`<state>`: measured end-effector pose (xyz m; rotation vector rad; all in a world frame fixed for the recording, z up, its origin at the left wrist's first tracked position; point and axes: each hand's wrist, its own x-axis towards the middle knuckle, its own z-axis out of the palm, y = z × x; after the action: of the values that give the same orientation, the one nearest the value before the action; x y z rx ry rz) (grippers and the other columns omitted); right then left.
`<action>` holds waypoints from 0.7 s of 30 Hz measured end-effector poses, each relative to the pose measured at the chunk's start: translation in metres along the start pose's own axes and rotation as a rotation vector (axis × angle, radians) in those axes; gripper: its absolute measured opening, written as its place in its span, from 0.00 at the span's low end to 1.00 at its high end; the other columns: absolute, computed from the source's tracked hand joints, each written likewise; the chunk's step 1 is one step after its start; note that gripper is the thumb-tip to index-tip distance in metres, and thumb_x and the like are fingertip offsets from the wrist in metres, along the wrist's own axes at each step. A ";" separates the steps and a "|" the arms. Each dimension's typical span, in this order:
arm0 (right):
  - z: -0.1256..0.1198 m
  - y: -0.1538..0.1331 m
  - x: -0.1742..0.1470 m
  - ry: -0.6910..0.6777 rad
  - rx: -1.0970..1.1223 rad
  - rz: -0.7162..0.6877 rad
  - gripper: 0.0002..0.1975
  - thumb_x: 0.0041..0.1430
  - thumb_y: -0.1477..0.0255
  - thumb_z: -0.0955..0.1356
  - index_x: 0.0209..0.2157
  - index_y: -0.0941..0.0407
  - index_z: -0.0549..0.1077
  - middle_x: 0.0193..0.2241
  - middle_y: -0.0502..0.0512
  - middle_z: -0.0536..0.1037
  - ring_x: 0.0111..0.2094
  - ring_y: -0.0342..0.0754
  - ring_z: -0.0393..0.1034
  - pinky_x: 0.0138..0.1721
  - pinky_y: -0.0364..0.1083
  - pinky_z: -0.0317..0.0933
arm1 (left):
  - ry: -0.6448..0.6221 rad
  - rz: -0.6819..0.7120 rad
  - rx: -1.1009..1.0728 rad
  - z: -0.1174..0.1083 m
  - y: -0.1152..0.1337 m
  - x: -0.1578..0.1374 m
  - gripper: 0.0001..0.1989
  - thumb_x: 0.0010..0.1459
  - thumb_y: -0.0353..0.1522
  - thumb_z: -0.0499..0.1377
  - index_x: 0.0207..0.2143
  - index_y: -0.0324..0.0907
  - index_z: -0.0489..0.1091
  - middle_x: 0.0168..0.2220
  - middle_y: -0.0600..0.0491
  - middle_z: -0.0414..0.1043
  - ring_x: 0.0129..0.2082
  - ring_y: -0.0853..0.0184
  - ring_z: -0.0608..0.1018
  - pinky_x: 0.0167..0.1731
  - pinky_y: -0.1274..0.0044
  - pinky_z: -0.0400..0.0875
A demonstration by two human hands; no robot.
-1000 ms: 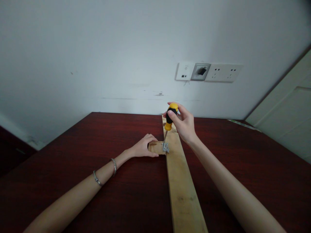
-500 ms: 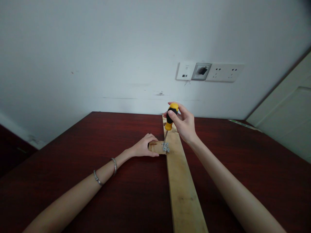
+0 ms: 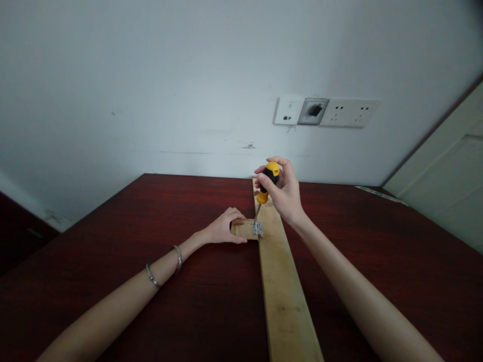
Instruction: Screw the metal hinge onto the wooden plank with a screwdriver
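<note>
My right hand (image 3: 286,191) is closed around the yellow and black handle of a screwdriver (image 3: 268,180). The screwdriver leans, its shaft running down to a small metal hinge (image 3: 257,229). That hinge lies across the joint between a short wooden block (image 3: 243,229) and a long wooden board (image 3: 283,281). From the left, my left hand (image 3: 222,227) grips the short block, fingers on its far edge and thumb on its near edge. The block's end butts against the board's left side. Whether the tip sits in a screw is too small to tell.
Board and block lie on a dark red-brown table (image 3: 181,301), whose far edge meets a white wall (image 3: 151,75). Wall sockets (image 3: 349,112) with a black plug (image 3: 316,109) sit above the table. A pale panelled door (image 3: 449,166) stands at the right.
My right hand has turned slightly, its fingers shifting around the handle, and the handle top leans a little further right. My left hand, the block and the board stay put.
</note>
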<state>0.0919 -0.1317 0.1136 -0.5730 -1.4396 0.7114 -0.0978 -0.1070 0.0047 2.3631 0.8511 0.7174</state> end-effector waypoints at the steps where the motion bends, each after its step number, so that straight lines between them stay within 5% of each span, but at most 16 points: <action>1: -0.001 0.000 0.000 0.000 -0.004 -0.001 0.18 0.56 0.64 0.70 0.46 0.48 0.62 0.35 0.47 0.72 0.29 0.41 0.68 0.32 0.44 0.67 | 0.003 -0.002 0.000 0.000 0.000 0.000 0.29 0.41 0.42 0.71 0.44 0.39 0.69 0.42 0.49 0.65 0.45 0.60 0.69 0.48 0.66 0.67; 10: -0.013 0.007 0.006 -0.079 0.087 0.144 0.23 0.60 0.57 0.62 0.55 0.47 0.63 0.39 0.53 0.73 0.35 0.47 0.70 0.37 0.49 0.69 | -0.011 -0.069 0.017 0.001 0.000 -0.002 0.32 0.41 0.45 0.70 0.47 0.41 0.69 0.41 0.49 0.67 0.42 0.60 0.71 0.45 0.67 0.68; 21: -0.013 0.005 0.006 -0.078 0.057 0.092 0.16 0.60 0.58 0.66 0.48 0.47 0.67 0.38 0.51 0.73 0.35 0.45 0.70 0.36 0.47 0.70 | -0.014 -0.056 0.041 0.001 -0.001 -0.001 0.31 0.42 0.44 0.70 0.47 0.41 0.69 0.40 0.50 0.68 0.41 0.61 0.71 0.45 0.68 0.68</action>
<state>0.1045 -0.1233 0.1129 -0.5751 -1.4675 0.8530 -0.0982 -0.1074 0.0025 2.3678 0.9302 0.6656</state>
